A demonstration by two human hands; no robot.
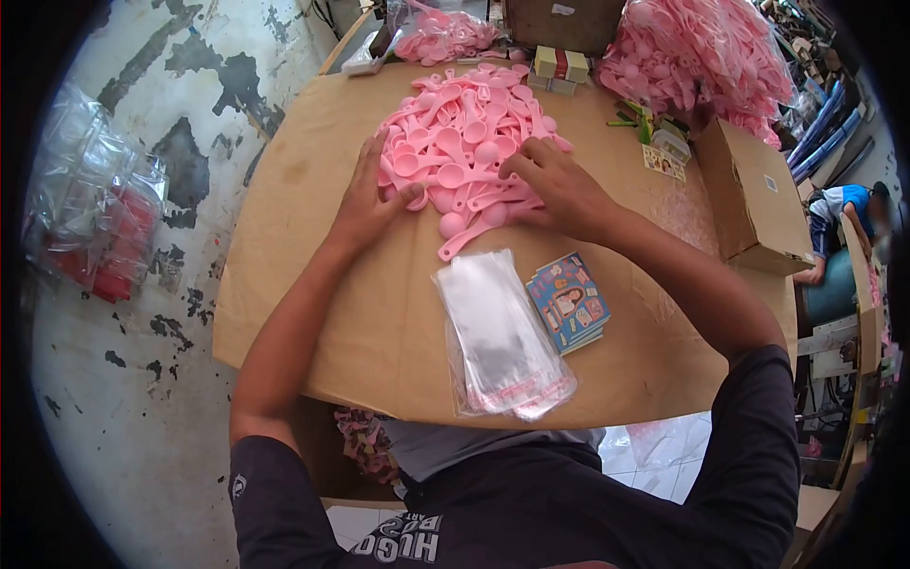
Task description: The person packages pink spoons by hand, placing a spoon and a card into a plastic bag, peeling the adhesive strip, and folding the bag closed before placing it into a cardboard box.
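Centrally, I log one heap of pink plastic spoons [474, 131], lying loose and overlapping on a brown-surfaced table [284, 294], between the person's two bare hands.

Left hand [364, 203]: set along the heap's left edge, fingers extended and thumb spread well away from them, touching the outer spoons; I see nothing gripped in it.

Right hand [569, 188]: at the heap's right edge, fingers bent, index curled over the spoons; its fingertips and palm are partly hidden from me, so I cannot tell whether it has hold of one.

Nearer the person, I count one stack of clear plastic sleeves [493, 322], slightly fanned, and just beside it, on the right, one stack of blue printed cards [571, 302].

Beyond the heap: small cream blocks with a red band [561, 64], and a clear bag of pink pieces [441, 38]. Far right corner: a large clear bag of pink spoons [697, 62].

Right side: one cardboard box [754, 194]. Past it, another person [834, 211], partly in view. Left, off the table: clear plastic bags [100, 180], red showing low down.
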